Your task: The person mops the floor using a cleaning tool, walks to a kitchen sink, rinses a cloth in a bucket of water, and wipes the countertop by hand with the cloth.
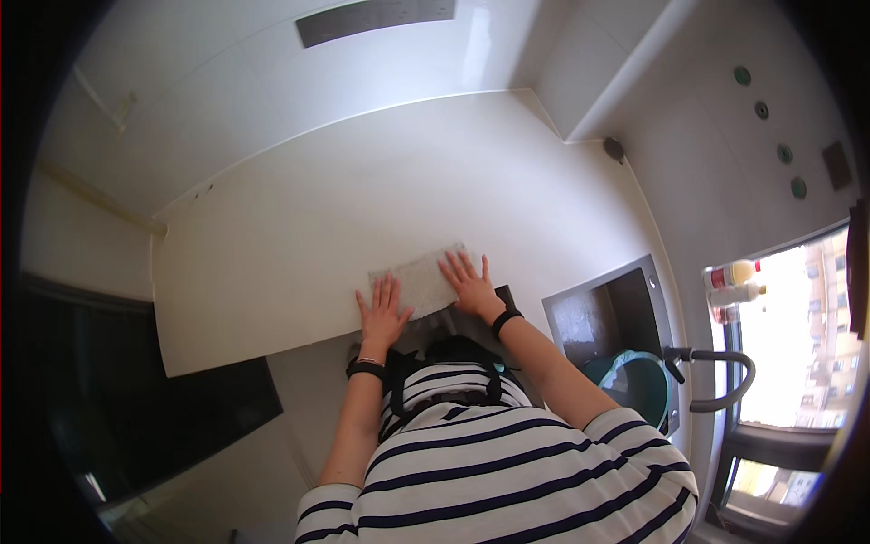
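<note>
A pale, textured cloth lies spread flat near the front edge of the white countertop. On its left end rests my left hand, palm down with the fingers apart. My right hand presses flat on the right end, its thumb and fingers spread. Neither hand grips the cloth. Its near edge reaches the counter's front edge, between my two wrists.
Right of my right arm is a dark sink holding a teal basin, beside a curved grey faucet. Several bottles stand on the windowsill. A dark round object sits at the counter's back right corner. White walls enclose the counter.
</note>
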The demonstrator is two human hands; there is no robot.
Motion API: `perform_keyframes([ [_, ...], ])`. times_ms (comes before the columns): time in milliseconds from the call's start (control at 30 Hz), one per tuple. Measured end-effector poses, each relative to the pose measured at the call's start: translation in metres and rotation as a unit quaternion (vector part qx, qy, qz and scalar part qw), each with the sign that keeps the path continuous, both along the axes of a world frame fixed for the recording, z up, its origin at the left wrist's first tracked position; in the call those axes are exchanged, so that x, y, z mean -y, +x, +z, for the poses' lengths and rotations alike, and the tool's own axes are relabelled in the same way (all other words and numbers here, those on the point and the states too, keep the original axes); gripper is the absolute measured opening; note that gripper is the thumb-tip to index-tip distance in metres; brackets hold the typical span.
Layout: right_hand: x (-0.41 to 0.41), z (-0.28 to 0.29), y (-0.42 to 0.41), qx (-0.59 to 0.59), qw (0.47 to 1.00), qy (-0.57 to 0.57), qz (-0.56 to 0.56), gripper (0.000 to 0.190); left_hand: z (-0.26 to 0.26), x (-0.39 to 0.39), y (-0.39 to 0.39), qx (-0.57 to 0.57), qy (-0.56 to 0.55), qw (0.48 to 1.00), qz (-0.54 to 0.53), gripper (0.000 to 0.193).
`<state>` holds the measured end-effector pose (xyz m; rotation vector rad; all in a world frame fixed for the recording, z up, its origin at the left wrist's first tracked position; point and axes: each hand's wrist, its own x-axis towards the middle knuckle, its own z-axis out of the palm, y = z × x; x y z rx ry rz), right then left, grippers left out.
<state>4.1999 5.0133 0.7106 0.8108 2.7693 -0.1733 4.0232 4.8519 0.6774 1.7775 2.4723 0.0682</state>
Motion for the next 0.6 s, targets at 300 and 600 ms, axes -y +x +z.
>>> perform_keyframes([
  [300,0.067,-0.010,-0.090,-0.004,1.000,0.010,0.020,0.107,0.002,0.070,-0.084,0.021,0.031,0.999,0.003,0.077],
  [600,0.201,0.001,-0.227,0.025,0.997,-0.021,0.068,0.110,-0.007,0.210,-0.227,-0.004,-0.003,1.000,-0.003,0.082],
])
